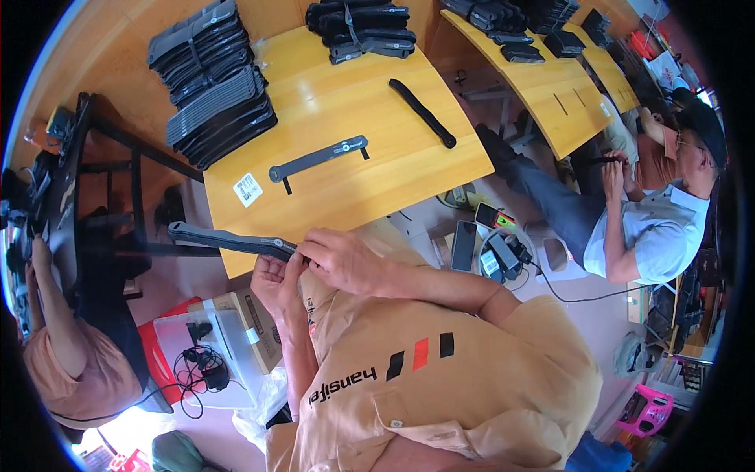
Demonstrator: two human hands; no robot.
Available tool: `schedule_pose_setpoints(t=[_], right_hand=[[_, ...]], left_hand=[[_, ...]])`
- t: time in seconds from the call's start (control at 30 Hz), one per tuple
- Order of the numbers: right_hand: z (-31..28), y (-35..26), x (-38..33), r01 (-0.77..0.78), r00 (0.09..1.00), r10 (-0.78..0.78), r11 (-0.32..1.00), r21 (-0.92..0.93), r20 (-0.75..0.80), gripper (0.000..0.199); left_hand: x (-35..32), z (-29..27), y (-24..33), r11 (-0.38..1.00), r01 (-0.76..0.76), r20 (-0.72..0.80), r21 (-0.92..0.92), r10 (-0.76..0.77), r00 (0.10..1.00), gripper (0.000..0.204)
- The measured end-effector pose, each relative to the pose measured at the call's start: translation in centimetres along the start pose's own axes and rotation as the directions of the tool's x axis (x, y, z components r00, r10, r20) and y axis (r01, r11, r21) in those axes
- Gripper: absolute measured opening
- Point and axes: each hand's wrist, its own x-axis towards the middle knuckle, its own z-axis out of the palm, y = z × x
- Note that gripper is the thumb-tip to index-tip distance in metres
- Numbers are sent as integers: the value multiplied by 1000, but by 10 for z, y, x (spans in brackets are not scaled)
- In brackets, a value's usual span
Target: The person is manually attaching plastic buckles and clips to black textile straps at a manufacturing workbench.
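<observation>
Both my hands hold a thin stack of long grey-and-black fabric strips (228, 240) at the table's near edge. My left hand (277, 285) pinches its right end from below, while my right hand (344, 259) has its fingers closed on that same end from above. What lies right under the fingertips is hidden. Beyond them, one grey strip (318, 159) with a rounded end and printing lies flat on the yellow table (346, 200), two short black tabs showing under it. A black strip (423, 114) lies slanted farther right.
Tall piles of strips (216, 102) stand at the table's far left, with another tied bundle (366, 35) at the back. A white label (247, 189) is stuck near the left edge. Co-workers sit left and right (653, 220). A clear plastic box (208, 358) with cables stands lower left.
</observation>
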Motion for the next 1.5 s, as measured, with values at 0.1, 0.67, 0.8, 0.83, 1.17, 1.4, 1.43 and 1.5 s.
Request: schedule_pose_setpoints(t=[0.1,0.67,0.8,0.83,1.17,1.4,1.43,1.5], right_hand=[[-3,4,3,-69,997,66,994,80,35,16],[-46,16,16,-325,917,192,869,373,351,22],[-48,16,19,-292,899,122,884,365,421,19],[-49,14,21,-276,877,108,910,308,469,16],[-47,35,28,-444,671,17,810,383,741,11],[-48,34,25,-536,656,-14,695,479,755,19],[-48,35,24,-520,659,0,722,456,752,18],[-51,32,24,-505,664,15,747,433,748,18]], left_hand=[[0,-2,1,998,25,24,51,-26,999,20],[1,-5,22,958,273,144,-93,-258,955,20],[1,-11,20,927,347,213,-141,-314,925,21],[2,-12,19,919,367,239,-142,-328,914,21],[2,-11,23,915,403,383,-29,-362,850,24],[-1,-9,22,925,380,371,20,-360,856,25],[0,-8,22,926,376,370,15,-355,859,24],[2,-6,22,927,374,370,12,-352,860,23]])
